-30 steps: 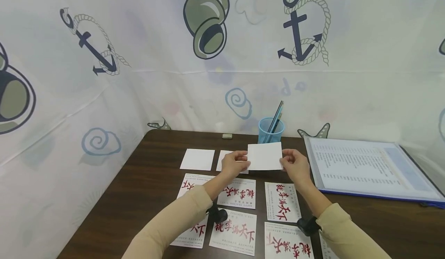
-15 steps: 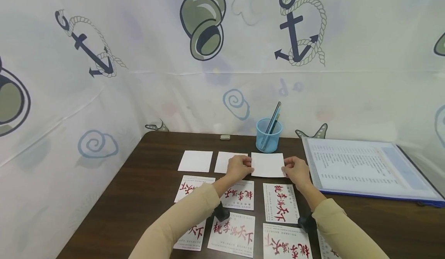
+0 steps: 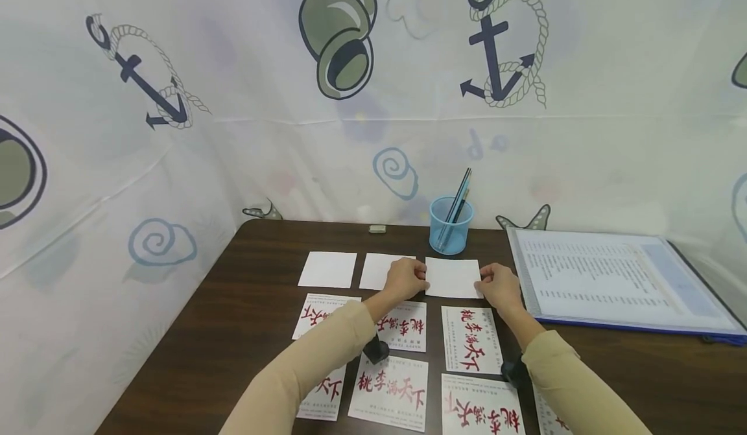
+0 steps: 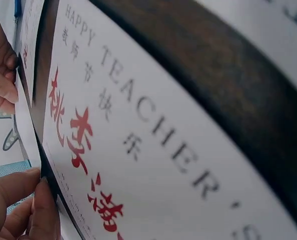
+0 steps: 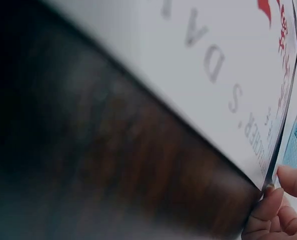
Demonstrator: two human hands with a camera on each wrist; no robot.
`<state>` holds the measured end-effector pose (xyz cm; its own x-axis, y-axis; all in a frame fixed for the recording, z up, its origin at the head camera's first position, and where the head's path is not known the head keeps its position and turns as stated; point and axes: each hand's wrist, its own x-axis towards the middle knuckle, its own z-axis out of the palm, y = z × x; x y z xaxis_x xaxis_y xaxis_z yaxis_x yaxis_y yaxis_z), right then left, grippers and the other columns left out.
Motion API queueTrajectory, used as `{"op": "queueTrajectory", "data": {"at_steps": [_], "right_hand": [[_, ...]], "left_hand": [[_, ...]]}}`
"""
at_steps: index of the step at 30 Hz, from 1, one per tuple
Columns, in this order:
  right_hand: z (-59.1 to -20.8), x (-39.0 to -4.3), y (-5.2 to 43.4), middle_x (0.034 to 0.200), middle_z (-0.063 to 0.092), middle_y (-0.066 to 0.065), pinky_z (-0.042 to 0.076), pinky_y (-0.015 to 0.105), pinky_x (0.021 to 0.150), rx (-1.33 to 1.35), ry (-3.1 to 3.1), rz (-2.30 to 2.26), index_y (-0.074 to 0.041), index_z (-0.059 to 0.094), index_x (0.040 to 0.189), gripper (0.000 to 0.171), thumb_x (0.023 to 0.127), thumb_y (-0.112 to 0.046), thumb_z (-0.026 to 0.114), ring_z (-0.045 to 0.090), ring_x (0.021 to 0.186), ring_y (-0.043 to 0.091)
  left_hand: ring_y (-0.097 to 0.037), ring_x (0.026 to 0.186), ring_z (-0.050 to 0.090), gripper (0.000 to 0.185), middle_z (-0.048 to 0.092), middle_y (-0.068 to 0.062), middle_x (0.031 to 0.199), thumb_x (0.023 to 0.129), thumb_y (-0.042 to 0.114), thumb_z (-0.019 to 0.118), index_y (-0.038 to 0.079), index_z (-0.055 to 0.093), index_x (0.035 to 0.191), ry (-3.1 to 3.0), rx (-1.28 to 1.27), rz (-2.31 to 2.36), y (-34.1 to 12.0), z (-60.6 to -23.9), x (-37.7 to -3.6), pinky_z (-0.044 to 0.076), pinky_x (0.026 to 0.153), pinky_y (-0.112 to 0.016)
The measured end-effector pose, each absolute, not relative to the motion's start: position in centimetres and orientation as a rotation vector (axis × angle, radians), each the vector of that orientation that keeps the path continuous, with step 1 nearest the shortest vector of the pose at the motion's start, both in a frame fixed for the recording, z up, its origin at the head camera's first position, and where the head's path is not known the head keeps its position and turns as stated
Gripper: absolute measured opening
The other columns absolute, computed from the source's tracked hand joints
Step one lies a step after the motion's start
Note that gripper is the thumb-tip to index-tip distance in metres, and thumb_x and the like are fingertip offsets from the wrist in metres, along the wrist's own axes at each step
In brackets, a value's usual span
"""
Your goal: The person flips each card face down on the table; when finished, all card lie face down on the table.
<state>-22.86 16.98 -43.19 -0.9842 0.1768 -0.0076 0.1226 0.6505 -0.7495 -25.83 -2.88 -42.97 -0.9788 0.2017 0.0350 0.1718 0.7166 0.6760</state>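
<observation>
The blank white paper card [image 3: 454,278], up in the air a second ago, now lies flat on the dark wooden desk [image 3: 257,318] just in front of the blue plastic pen cup [image 3: 450,225], with the left hand [image 3: 404,281] and right hand [image 3: 498,287] each keeping a pinching grip on one side edge.

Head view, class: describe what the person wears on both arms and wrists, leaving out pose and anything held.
Both arms are covered by long, plain beige sleeves, the left sleeve and the right sleeve, reaching to the wrists. A small black wrist device sits under the left wrist, and a matching black device under the right. The left hand and right hand are bare: no gloves.
</observation>
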Motion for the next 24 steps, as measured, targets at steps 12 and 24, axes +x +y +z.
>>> {"op": "queueTrajectory", "data": {"at_steps": [12,24], "right_hand": [[-43.3,-23.1,16.9,0.08,0.06,0.015,0.045,0.036,0.064,-0.256,-2.799,1.171,0.008,0.059,0.102,0.027,0.078,-0.001,0.068,0.056,0.075,0.026],[-43.1,-22.6,16.8,0.083,0.061,0.019,0.045,0.038,0.065,-0.211,-2.756,1.18,0.01,0.059,0.104,0.027,0.08,-0.001,0.065,0.056,0.077,0.029]], "left_hand": [[-0.012,0.073,0.056,0.024,0.067,-0.002,0.078,0.075,0.005,0.077,0.001,0.072,0.098,2.876,0.312,1.052,-2.4,-42.6,-26.2,0.048,0.07,-0.025],[-0.015,0.078,0.062,0.028,0.068,-0.006,0.085,0.079,0.005,0.073,-0.002,0.069,0.106,2.837,0.362,1.155,-3.2,-42.1,-25.6,0.051,0.068,-0.024]]}}
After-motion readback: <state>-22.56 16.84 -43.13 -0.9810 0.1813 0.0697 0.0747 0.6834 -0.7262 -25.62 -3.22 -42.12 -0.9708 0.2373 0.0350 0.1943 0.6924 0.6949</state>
